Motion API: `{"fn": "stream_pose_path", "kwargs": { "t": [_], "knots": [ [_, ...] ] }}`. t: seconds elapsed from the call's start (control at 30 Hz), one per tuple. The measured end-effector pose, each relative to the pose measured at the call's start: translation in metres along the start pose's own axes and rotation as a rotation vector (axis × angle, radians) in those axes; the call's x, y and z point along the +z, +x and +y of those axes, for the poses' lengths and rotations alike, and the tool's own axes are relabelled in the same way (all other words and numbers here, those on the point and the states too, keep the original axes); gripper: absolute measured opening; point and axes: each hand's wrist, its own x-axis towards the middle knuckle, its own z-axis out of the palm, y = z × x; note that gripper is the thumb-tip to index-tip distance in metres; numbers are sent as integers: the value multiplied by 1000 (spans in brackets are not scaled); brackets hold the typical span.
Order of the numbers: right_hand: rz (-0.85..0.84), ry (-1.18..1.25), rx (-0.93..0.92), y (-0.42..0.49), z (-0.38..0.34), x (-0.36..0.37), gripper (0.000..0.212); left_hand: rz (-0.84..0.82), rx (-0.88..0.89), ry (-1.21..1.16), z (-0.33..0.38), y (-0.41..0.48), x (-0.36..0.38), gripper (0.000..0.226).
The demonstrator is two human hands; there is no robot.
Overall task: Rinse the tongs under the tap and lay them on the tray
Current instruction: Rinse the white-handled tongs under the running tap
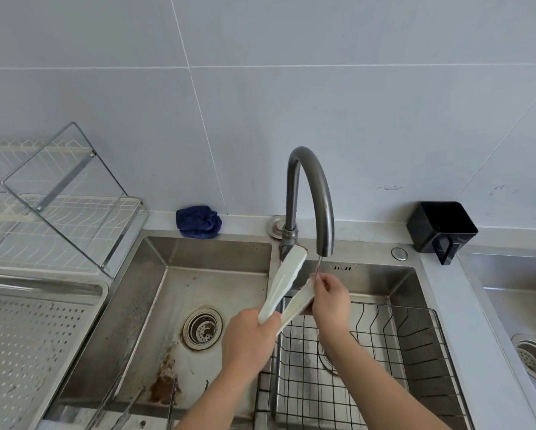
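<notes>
Rinsing is under way: left hand [248, 339] grips the tongs [287, 283], right hand [330, 301] pinches one tip under the tap [310, 193]. Laying them on the tray [27, 352], at 9 o'clock, remains.

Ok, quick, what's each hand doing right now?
Left hand: grips the tongs at their hinge end.
Right hand: pinches the tip of the tongs' lower arm under the tap.
</notes>
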Motion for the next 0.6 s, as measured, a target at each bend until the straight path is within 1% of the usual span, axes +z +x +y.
{"fn": "stream_pose_path", "kwargs": {
  "t": [0.07, 0.1, 0.17, 0.2, 0.23, 0.3, 0.33, 0.37, 0.4, 0.43, 0.53, 0.57, 0.6],
  "knots": [
    [-75, 55, 59, -2, 6, -3, 20, -37, -33, -84, -6, 0, -5, 38],
    [-145, 135, 126, -1, 8, -6, 19, -54, -45, -105, -10, -1, -8, 38],
    [-287, 380, 264, 1, 6, -13, 21, -82, -62, -140, -14, -2, -12, 36],
    [-323, 441, 286, 2, 5, -16, 22, -98, -72, -164, -15, -3, -13, 35],
    [-326, 404, 266, 2, 4, -18, 21, -114, -84, -190, -16, -5, -13, 34],
    [-258, 128, 149, 1, 2, -18, 20, -144, -125, -258, -16, -8, -10, 29],
    [-232, 30, 108, 1, 0, -17, 20, -149, -147, -294, -16, -9, -9, 27],
    [-233, 17, 106, 1, -2, -15, 21, -144, -163, -324, -17, -10, -8, 24],
    [-259, 68, 136, 1, -2, -14, 24, -135, -172, -340, -18, -10, -7, 22],
    [-311, 169, 184, 0, -2, -13, 25, -126, -179, -350, -19, -9, -7, 23],
    [-516, 662, 378, -6, -2, -13, 30, -105, -211, -411, -18, -3, -8, 35],
    [-566, 791, 415, -8, 0, -12, 32, -107, -229, -450, -18, -1, -9, 37],
    [-585, 864, 419, -9, 1, -11, 31, -120, -248, -492, -18, 1, -9, 37]
  ]
}}
